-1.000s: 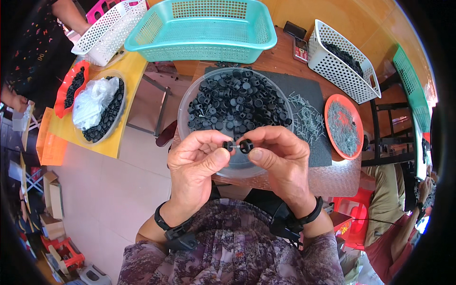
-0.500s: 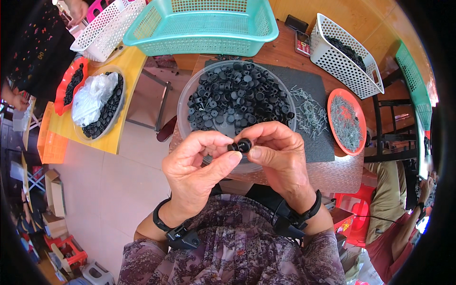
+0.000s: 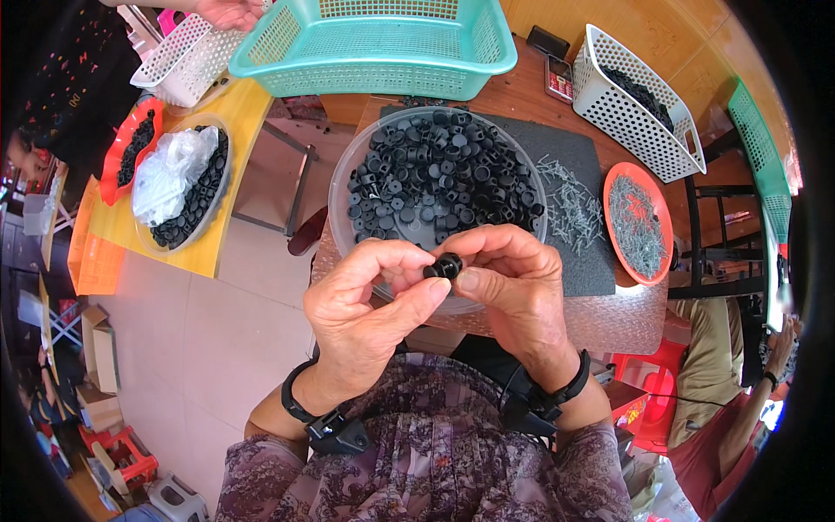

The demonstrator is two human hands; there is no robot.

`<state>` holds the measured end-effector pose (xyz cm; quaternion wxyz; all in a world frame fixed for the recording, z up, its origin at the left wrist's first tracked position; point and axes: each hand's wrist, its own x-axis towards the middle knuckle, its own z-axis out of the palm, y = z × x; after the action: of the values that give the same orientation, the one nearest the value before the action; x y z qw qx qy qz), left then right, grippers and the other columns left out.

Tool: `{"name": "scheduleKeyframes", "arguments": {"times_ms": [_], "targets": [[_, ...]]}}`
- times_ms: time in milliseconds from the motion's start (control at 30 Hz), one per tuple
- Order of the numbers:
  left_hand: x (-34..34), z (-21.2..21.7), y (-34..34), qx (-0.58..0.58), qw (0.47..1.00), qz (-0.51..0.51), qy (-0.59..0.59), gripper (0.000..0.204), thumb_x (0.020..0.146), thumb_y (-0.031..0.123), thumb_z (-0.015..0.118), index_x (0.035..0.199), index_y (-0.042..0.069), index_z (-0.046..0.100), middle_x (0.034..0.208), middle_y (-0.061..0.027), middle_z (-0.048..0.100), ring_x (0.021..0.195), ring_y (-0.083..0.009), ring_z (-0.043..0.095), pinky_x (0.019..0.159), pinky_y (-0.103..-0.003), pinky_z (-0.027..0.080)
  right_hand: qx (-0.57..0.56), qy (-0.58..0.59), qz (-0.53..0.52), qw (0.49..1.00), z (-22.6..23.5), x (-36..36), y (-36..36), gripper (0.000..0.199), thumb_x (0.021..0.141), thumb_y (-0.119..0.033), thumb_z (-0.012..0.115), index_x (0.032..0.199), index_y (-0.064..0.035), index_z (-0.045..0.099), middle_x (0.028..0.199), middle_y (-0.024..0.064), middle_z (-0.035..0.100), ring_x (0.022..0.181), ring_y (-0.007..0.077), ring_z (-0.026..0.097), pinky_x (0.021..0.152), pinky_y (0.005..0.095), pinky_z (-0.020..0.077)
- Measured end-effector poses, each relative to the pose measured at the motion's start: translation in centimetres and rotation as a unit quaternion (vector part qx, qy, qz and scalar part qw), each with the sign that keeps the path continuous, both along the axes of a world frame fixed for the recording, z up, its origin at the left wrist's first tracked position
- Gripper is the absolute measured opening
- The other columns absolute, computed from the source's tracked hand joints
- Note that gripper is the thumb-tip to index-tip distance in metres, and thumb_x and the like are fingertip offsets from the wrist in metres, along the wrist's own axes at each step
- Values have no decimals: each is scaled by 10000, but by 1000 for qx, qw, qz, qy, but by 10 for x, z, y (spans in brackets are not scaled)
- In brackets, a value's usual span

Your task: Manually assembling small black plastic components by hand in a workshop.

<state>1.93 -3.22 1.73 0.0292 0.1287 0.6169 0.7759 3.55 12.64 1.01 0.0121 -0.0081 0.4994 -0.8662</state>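
Small round black plastic parts (image 3: 447, 265) meet between my two hands, over the near rim of a clear round tub (image 3: 336, 204). My left hand (image 3: 370, 300) pinches the left piece between thumb and fingers. On the other side my right hand (image 3: 519, 291) grips the right piece the same way. The two pieces touch or nearly touch; my fingertips partly hide the joint. Many loose black caps (image 3: 444, 165) fill the tub. Loose screws (image 3: 567, 202) lie on a dark mat (image 3: 584, 274) to the right, beside an orange-red dish (image 3: 611, 239) of more screws.
A green basket (image 3: 374, 84) stands at the far side, a white basket (image 3: 639, 122) of black parts at far right. On a yellow table (image 3: 217, 252) at left are a bag-topped tub (image 3: 178, 183) and a red dish (image 3: 122, 187). A co-worker's hand (image 3: 228, 12) is by the baskets.
The two black pieces, apart before with a screw visible between them, are now closer together. A co-worker's hand has moved right to the green basket's corner. My view has shifted slightly.
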Motion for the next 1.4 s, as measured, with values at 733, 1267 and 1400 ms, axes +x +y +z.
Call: {"name": "scheduleKeyframes", "arguments": {"times_ms": [733, 1267, 1400], "targets": [[-2, 0, 0, -73, 996, 40, 34, 185, 718, -24, 711, 881, -5, 625, 760, -5, 565, 656, -52, 481, 584, -186, 402, -15, -17, 8, 1000, -4, -2, -2, 244, 775, 102, 600, 1001, 11, 621, 965, 90, 646, 841, 114, 593, 749, 235, 485], [-2, -1, 0, -89, 995, 40, 20, 188, 715, -12, 718, 879, 0, 626, 757, 0, 567, 657, -53, 490, 589, -190, 412, -3, -23, -6, 1000, -8, -2, -3, 245, 769, 94, 615, 995, 3, 637, 940, 78, 650, 820, 105, 594, 731, 231, 496], [-3, -2, -1, -106, 993, 42, 37, 193, 715, -5, 725, 879, 1, 622, 751, 2, 560, 655, -52, 485, 592, -188, 410, 2, -43, -19, 999, -7, 0, -4, 230, 781, 79, 614, 996, 1, 643, 928, 69, 649, 814, 103, 592, 716, 227, 498]]}}
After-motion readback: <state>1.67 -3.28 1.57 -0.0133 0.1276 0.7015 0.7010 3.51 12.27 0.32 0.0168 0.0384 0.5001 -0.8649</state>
